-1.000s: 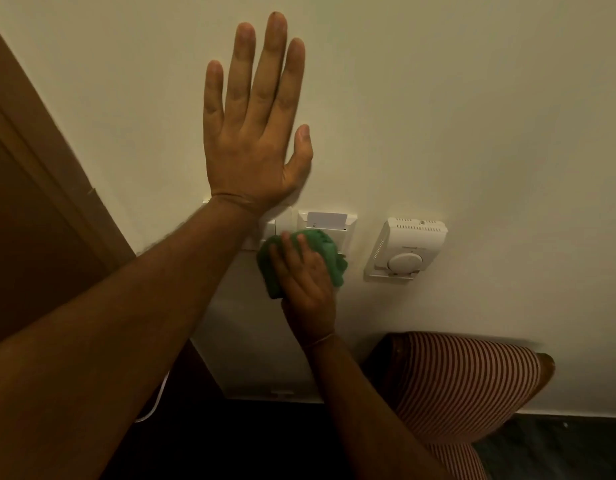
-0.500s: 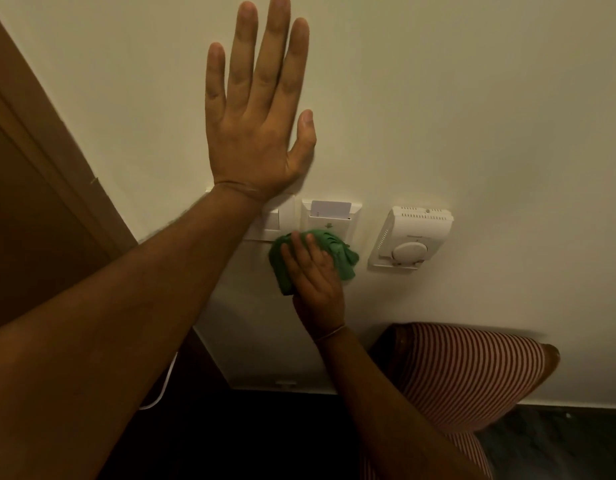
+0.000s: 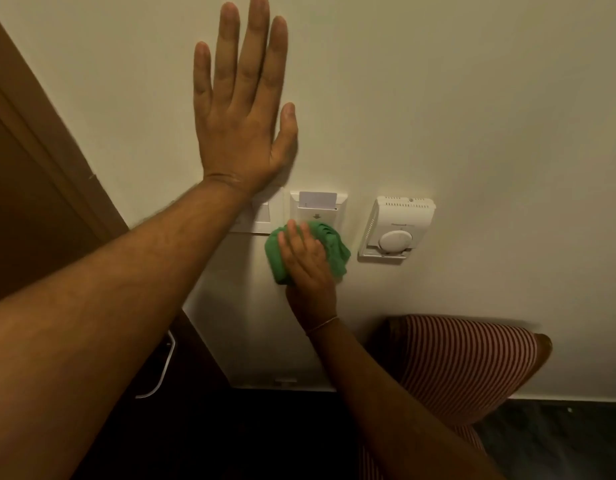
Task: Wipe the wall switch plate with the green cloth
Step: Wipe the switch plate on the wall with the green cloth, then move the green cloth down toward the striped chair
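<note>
Still bunched green cloth under right hand.

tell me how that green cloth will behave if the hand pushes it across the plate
The green cloth is bunched in soft folds under the right hand, so it is probably floppy and will likely mould to the key card holder. It looks light. Loose edges spill out to the right, so they may trail or drag.
</note>
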The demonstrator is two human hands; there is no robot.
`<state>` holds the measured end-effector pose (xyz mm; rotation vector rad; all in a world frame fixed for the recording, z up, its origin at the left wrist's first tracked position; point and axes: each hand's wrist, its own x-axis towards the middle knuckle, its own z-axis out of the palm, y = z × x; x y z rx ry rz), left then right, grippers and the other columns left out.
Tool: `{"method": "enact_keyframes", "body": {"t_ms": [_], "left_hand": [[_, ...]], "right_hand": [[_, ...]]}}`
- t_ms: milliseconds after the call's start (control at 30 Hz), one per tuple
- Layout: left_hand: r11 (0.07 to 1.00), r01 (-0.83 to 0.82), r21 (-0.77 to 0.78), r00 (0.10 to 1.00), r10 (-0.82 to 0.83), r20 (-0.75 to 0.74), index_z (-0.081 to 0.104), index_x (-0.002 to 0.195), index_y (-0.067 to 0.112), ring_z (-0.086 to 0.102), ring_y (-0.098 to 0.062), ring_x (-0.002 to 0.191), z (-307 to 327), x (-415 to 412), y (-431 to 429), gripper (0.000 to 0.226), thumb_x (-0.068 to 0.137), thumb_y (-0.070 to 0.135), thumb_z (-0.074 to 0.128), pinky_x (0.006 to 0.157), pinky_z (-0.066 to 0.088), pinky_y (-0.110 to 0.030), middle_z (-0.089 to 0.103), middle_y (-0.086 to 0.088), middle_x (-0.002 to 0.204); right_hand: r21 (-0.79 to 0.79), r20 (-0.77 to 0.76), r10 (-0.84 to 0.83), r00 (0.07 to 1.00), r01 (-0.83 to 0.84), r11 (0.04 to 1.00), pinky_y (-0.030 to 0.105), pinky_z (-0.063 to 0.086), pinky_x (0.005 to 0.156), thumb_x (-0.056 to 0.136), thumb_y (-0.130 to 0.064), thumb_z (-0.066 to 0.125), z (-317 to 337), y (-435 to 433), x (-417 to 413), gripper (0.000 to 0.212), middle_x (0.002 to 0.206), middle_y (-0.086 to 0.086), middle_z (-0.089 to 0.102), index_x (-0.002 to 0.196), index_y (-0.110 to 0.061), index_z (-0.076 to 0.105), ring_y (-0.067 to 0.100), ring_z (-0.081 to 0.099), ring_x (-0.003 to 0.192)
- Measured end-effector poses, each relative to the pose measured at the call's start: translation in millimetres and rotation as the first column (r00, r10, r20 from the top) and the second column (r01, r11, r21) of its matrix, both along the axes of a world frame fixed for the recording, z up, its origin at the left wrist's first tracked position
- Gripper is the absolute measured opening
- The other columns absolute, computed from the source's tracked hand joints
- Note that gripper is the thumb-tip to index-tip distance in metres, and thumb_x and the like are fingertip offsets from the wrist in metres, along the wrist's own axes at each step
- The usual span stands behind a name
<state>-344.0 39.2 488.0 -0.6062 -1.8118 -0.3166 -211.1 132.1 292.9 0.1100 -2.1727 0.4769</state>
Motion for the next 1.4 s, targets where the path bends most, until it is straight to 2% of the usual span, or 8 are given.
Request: {"method": "enact_keyframes", "body": {"t_ms": [233, 367, 500, 633, 800, 933, 1033, 1400], "left_hand": [[0.992, 0.092, 0.083, 0.979, -0.105, 0.173, 0.015, 0.178, 0.005, 0.005, -0.035, 0.175, -21, 33, -16, 0.080, 0.112, 0.038, 0.046, 0.141, 0.002, -0.052, 0.013, -0.025, 0.184], [0.994, 0.036, 0.099, 0.918, -0.072, 0.390, -0.008, 0.181, 0.020, -0.007, -0.027, 0.176, -114, 99, -24, 0.079, 0.118, 0.045, 0.033, 0.142, -0.006, -0.047, -0.012, -0.007, 0.188], [0.999, 0.032, 0.011, 0.788, -0.032, 0.615, 0.001, 0.182, 0.020, 0.000, -0.025, 0.176, -235, 175, -22, 0.081, 0.113, 0.042, 0.036, 0.141, 0.006, -0.050, 0.000, -0.009, 0.190], [0.993, 0.061, -0.105, 0.654, 0.040, 0.756, 0.030, 0.177, 0.007, 0.025, -0.032, 0.171, -330, 238, -20, 0.074, 0.111, 0.040, 0.040, 0.138, 0.018, -0.053, 0.021, -0.012, 0.187], [0.907, 0.261, -0.329, 0.510, 0.160, 0.845, 0.034, 0.176, 0.009, 0.022, -0.026, 0.172, -438, 305, 7, 0.074, 0.111, 0.045, 0.039, 0.141, -0.002, -0.039, 0.026, -0.010, 0.185], [0.866, 0.326, -0.378, 0.434, 0.219, 0.874, 0.038, 0.175, 0.010, 0.022, -0.024, 0.171, -501, 336, 16, 0.073, 0.111, 0.045, 0.039, 0.140, -0.001, -0.039, 0.026, -0.009, 0.185], [0.856, 0.349, -0.380, 0.387, 0.238, 0.891, 0.041, 0.174, 0.010, 0.031, -0.029, 0.168, -535, 350, 13, 0.072, 0.111, 0.046, 0.040, 0.138, 0.011, -0.045, 0.032, -0.010, 0.183], [0.815, 0.342, -0.468, 0.386, 0.333, 0.860, 0.025, 0.178, 0.015, 0.023, -0.029, 0.172, -576, 335, 1, 0.072, 0.114, 0.049, 0.035, 0.140, 0.004, -0.045, 0.023, -0.010, 0.186]], "right_hand": [[-0.007, 0.078, 0.113, 0.990, -0.113, 0.994, 0.044, 0.021, 0.135, 0.081, 0.023, 0.070, -13, 21, 50, 0.081, 0.168, 0.009, 0.039, 0.154, -0.006, 0.051, 0.027, 0.033, 0.161], [-0.081, 0.126, 0.097, 0.987, -0.087, 0.993, 0.043, 0.017, 0.136, 0.081, 0.024, 0.069, -55, 41, 105, 0.087, 0.172, 0.004, 0.032, 0.157, -0.013, 0.046, 0.028, 0.031, 0.161], [-0.113, 0.334, 0.073, 0.940, -0.037, 0.993, 0.036, 0.012, 0.137, 0.079, 0.009, 0.054, -113, 77, 163, 0.080, 0.175, 0.001, 0.024, 0.156, -0.011, 0.045, 0.021, 0.018, 0.165], [-0.188, 0.580, 0.047, 0.813, 0.077, 0.979, 0.054, 0.023, 0.130, 0.084, 0.001, 0.065, -165, 104, 213, 0.073, 0.166, 0.015, 0.034, 0.155, -0.007, 0.048, 0.030, 0.023, 0.162], [-0.196, 0.829, 0.000, 0.559, 0.290, 0.937, 0.045, 0.013, 0.136, 0.083, 0.015, 0.067, -264, 143, 291, 0.085, 0.168, -0.002, 0.021, 0.159, -0.013, 0.041, 0.029, 0.018, 0.162], [-0.136, 0.907, 0.010, 0.421, 0.271, 0.953, 0.039, 0.002, 0.136, 0.076, 0.006, 0.086, -334, 158, 314, 0.081, 0.163, 0.011, 0.044, 0.150, -0.009, 0.056, 0.041, 0.050, 0.147], [-0.080, 0.940, -0.027, 0.340, 0.296, 0.952, 0.024, -0.024, 0.128, 0.104, -0.011, 0.063, -378, 173, 318, 0.065, 0.174, 0.006, 0.020, 0.163, -0.015, 0.036, 0.034, 0.021, 0.164], [0.027, 0.999, -0.012, -0.046, 0.348, 0.937, 0.047, -0.001, 0.136, 0.111, -0.051, 0.041, -426, 158, 299, 0.080, 0.177, 0.008, -0.013, 0.169, -0.019, -0.003, 0.029, -0.010, 0.167]]}}
